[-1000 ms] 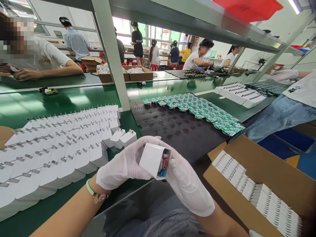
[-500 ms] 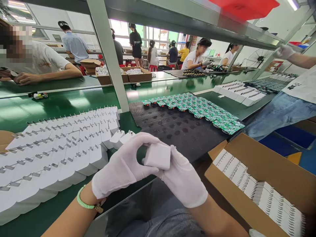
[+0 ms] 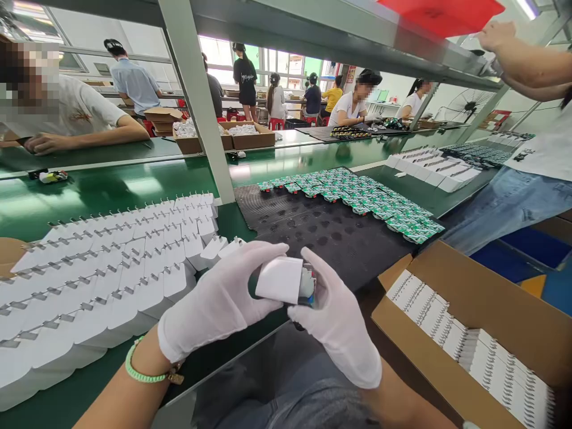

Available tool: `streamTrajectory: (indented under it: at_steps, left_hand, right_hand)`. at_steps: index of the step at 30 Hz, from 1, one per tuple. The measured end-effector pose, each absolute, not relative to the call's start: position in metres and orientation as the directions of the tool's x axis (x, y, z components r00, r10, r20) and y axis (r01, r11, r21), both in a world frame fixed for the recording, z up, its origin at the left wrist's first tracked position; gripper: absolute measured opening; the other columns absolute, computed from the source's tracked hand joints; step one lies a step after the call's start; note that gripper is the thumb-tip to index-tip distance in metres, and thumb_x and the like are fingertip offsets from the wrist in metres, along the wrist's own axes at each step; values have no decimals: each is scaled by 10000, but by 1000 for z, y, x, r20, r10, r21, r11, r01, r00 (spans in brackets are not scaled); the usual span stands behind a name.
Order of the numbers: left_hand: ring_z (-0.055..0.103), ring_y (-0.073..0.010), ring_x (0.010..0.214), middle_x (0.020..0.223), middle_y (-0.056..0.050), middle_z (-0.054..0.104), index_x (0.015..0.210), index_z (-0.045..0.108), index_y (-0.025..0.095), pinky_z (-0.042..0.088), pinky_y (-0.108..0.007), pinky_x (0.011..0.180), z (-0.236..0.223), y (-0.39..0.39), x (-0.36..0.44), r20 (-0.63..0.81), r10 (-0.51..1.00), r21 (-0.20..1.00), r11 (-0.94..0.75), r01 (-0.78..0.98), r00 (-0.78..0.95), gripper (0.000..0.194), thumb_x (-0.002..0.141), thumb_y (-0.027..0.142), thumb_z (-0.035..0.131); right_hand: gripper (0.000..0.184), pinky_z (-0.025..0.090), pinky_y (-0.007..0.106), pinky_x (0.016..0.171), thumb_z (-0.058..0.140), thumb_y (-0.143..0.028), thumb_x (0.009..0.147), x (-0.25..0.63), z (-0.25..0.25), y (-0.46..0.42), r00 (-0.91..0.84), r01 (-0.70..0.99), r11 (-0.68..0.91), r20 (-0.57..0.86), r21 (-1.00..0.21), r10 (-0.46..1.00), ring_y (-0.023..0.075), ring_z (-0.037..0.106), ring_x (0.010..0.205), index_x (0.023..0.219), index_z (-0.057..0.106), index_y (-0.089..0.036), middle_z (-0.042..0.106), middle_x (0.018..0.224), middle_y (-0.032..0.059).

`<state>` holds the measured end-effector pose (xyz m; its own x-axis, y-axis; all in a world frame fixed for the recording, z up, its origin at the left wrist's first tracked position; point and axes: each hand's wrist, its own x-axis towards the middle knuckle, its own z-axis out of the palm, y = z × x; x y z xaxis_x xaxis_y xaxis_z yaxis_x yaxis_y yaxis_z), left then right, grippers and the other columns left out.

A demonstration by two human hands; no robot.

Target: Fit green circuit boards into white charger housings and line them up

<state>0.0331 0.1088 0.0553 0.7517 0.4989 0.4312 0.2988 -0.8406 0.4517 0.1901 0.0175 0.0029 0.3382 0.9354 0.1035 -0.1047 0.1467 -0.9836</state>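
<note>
While a white housing (image 3: 280, 280) sits just below the centre of the frame, pinched between the thumb and fingers of the left hand (image 3: 218, 301), the right hand (image 3: 342, 319) grips a component assembly (image 3: 307, 283) that protrudes from its open right end. Beyond them, a black mat (image 3: 299, 229) bears rows of green circuit boards (image 3: 357, 196). Pronged white blocks (image 3: 111, 262) line the left side; an open cardboard box (image 3: 500, 304) occupies the lower right.
</note>
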Motion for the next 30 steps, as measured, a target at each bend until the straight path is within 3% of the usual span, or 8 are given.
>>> streamTrajectory:
  at_steps: [4,9,15,22,30]
  left_hand:
    - [608,-159,879,1028,-9,634,1081,564,230,497,-262,752,56,103,39,344,507,501,-811,302,791,326,783,303,675]
    - [628,-159,834,985,-7,660,1022,592,224,508,-258,736,57,102,42,346,525,520,-797,307,778,358,736,399,718]
    - [627,-149,830,1002,-1,658,1052,587,240,514,-247,748,54,103,39,322,517,528,-793,303,793,350,746,368,699]
    - [629,-145,821,995,9,659,1061,579,255,510,-235,744,53,103,39,334,495,535,-800,271,802,409,706,384,735]
    - [626,-143,793,958,21,663,1029,598,253,505,-232,709,59,102,39,329,515,528,-795,298,792,384,698,391,735]
  right_hand:
    - [754,542,438,904,856,-233,573,204,-1,7,304,143,113,152,-983,940,288,643,1030,1276,587,-271,663,1192,70]
    - [655,599,354,692,895,-386,531,213,12,-4,295,341,213,320,-915,900,262,693,846,1136,678,-259,723,1060,59]
    - [575,601,347,730,843,-415,634,216,21,-9,215,507,323,480,-799,851,237,710,757,1161,662,-274,739,1015,50]
    - [659,590,354,773,823,-479,652,217,15,-13,170,534,384,541,-753,824,238,714,756,1251,596,-322,720,1091,48]
    - [629,570,250,619,730,-440,785,216,18,-16,150,461,392,505,-796,850,194,700,781,1349,453,-411,716,1018,-4]
